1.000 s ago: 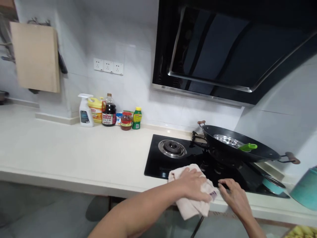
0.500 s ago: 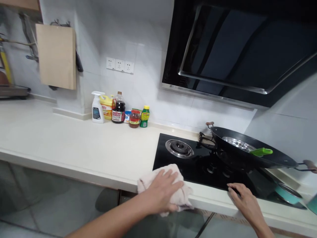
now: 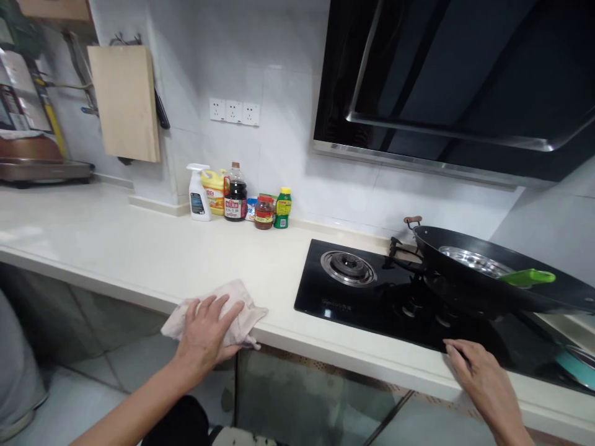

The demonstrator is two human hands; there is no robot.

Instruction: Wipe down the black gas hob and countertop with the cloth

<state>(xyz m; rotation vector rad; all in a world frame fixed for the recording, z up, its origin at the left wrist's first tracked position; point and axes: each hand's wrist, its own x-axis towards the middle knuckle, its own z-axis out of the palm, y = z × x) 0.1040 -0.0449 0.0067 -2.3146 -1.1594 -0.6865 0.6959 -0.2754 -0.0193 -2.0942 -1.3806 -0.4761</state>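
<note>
Pale pink cloth (image 3: 242, 310): flat at the countertop's (image 3: 116, 248) front edge, well left of the black hob (image 3: 372, 300); a second ago it lay on the hob's front.
Left hand (image 3: 207, 325): fingers spread, pressing the cloth down.
Right hand (image 3: 483, 381): fingers loosely together, tips resting on the hob's front edge.
Change: the wiping has travelled leftward, off glass onto counter.
Wok (image 3: 493, 282): unmoved on the right burner.

1. A cloth (image 3: 242, 306) lies on the counter (image 3: 116, 248) at its front edge, lower centre-left of the frame, under the left hand (image 3: 204, 328).
2. The stove (image 3: 372, 297) sits right of the cloth.
3. The right hand (image 3: 483, 381) rests at the stove's front edge, lower right.
4. A wok (image 3: 488, 279) sits on the stove's right side.
5. Bottles (image 3: 237, 195) stand at the wall behind the cloth.
6. A cutting board (image 3: 125, 102) hangs upper left.
</note>
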